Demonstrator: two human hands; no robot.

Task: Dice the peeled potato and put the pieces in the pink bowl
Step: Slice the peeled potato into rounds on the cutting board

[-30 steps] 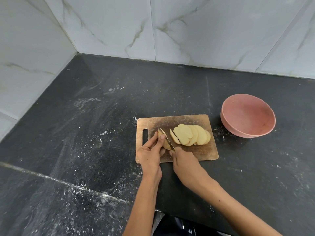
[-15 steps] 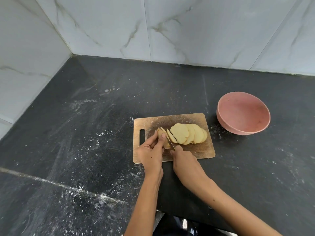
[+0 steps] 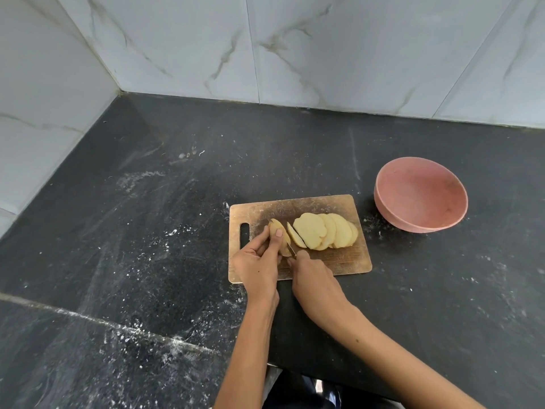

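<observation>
A small wooden cutting board lies on the black counter. Several pale potato slices lean in an overlapping row on it. At the row's left end my left hand pinches the remaining end piece of potato between thumb and fingers. My right hand grips a knife; its thin blade runs down through the end piece right beside my left fingers, and the handle is hidden in my fist. The pink bowl stands to the right of the board with nothing in it.
The black stone counter is dusted with white specks. White marble-look tiled walls meet in a corner at the back left. The counter's front edge runs just below my forearms.
The knife blade has gone lower into the end piece held by my left hand. The head camera has shifted slightly; the slices and bowl have not moved.
</observation>
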